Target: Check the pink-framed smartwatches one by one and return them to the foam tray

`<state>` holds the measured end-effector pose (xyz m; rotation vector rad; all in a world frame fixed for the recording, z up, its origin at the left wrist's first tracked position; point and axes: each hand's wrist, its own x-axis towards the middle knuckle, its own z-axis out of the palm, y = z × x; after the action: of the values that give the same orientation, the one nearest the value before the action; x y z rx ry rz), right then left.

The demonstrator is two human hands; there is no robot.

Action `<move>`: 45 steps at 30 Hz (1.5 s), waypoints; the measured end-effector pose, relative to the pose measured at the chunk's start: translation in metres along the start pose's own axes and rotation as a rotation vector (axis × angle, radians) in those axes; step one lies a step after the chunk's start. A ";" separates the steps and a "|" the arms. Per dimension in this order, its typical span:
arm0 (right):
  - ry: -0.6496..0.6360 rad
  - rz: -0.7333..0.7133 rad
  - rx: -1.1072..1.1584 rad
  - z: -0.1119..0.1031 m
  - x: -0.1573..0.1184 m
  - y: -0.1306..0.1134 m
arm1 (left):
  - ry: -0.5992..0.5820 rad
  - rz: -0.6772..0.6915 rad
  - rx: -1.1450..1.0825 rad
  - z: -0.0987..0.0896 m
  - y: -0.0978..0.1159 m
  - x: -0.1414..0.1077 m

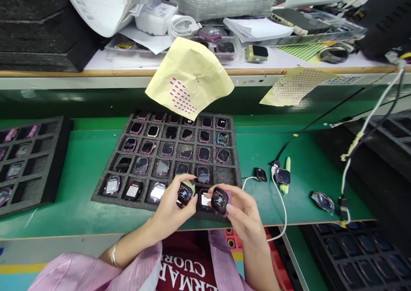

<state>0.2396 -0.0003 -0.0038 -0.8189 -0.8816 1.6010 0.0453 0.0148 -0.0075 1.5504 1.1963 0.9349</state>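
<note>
My left hand [175,203] is closed around a green smartwatch [186,193] whose lit screen faces up. Between the fingers of my right hand [245,207] is a purple smartwatch [220,200], its screen lit with a similar picture. Both watches are held over the near edge of a black foam tray [228,176]. Many watch bodies, mostly purple-rimmed, sit in the tray's compartments. A watch with a white screen [204,200] lies in the front row, partly hidden by my right fingers. Another with a bright screen [158,192] rests left of my left hand.
A second foam tray [35,162] lies at the left, and a tray of watches [362,252] at the lower right. White cables [284,214] lead to watches on the green table [266,149]. Yellow sticker sheets [189,77] hang from the cluttered shelf [105,72].
</note>
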 end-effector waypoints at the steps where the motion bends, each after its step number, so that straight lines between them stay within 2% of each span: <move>1: -0.012 -0.004 0.002 0.000 0.000 0.000 | -0.002 0.000 0.004 0.000 0.000 0.000; 7: -0.031 0.056 -0.011 -0.005 0.006 0.005 | -0.056 -0.085 -0.024 0.000 -0.001 0.005; 13: -0.016 0.153 0.021 -0.007 0.006 0.003 | -0.198 -0.238 -0.400 0.000 -0.011 0.008; 17: 0.012 0.173 0.064 -0.008 0.005 0.003 | -0.278 -0.263 -0.468 -0.003 -0.014 0.009; 25: 0.068 0.126 0.071 -0.004 0.006 0.011 | -0.268 -0.290 -0.585 0.001 -0.010 0.009; 30: 0.092 0.075 0.026 -0.001 0.006 0.013 | -0.261 -0.293 -0.587 0.002 -0.008 0.010; 39: 0.099 0.064 0.007 0.001 0.006 0.015 | -0.257 -0.283 -0.575 0.004 -0.009 0.011; 45: 0.086 0.119 0.050 0.004 0.006 0.012 | -0.147 -0.210 -0.277 0.006 -0.011 0.008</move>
<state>0.2298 0.0032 -0.0129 -0.9125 -0.7402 1.6712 0.0501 0.0223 -0.0194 1.2261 1.0527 0.7961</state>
